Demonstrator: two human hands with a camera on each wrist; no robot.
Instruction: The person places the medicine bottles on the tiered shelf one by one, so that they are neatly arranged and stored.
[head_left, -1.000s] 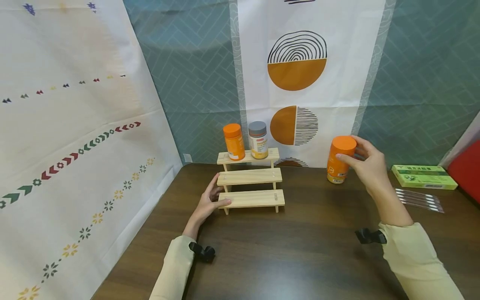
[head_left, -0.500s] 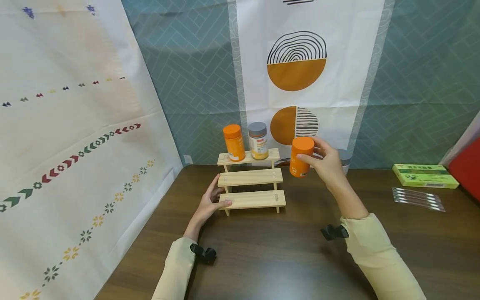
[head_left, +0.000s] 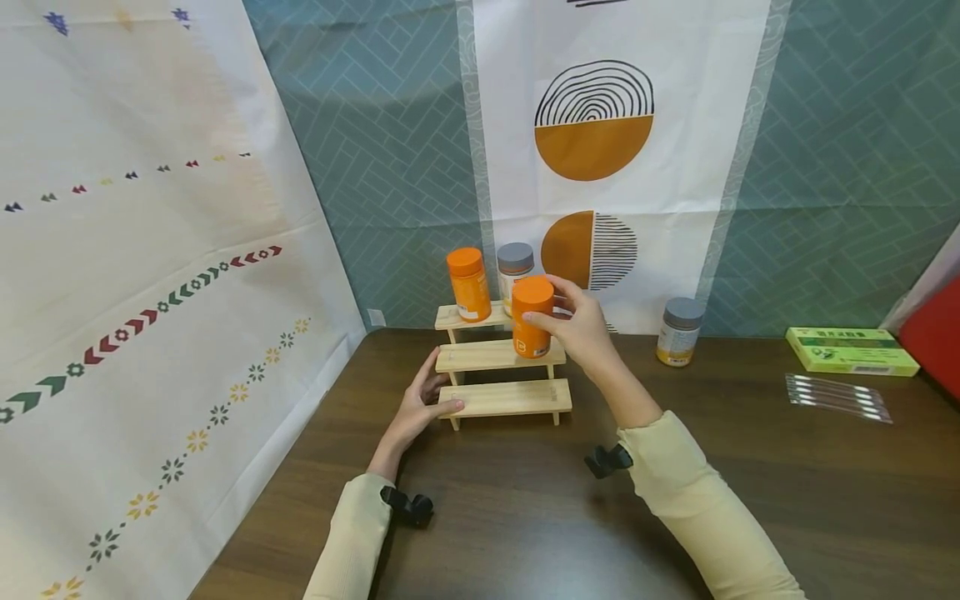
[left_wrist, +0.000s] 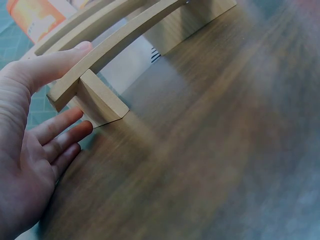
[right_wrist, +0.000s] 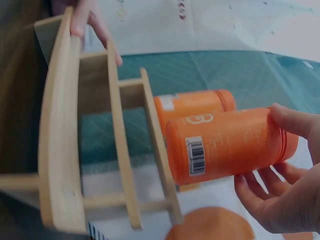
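My right hand (head_left: 587,329) grips an orange bottle (head_left: 532,318) near its orange lid, upright over the right end of the middle step. A three-step wooden display rack (head_left: 495,398) stands on the table. At its left end my left hand (head_left: 412,408) holds it, thumb on the lowest step and fingers along the side; in the left wrist view the fingertips are close to a rack leg (left_wrist: 102,97). On the top step stand another orange bottle (head_left: 470,285) and a grey-lidded bottle (head_left: 515,260), the latter partly hidden by the held bottle.
A second grey-lidded bottle (head_left: 678,332) stands on the table (head_left: 480,517) to the right. Farther right lie a green-yellow box (head_left: 851,352), a clear pack of cotton swabs (head_left: 837,398) and a red object (head_left: 933,346). Patterned cloths (head_left: 390,150) hang behind and at left.
My right hand has carried the orange bottle leftward from the far right to above the middle step, uncovering the grey-lidded bottle behind. My left hand has stayed on the rack.
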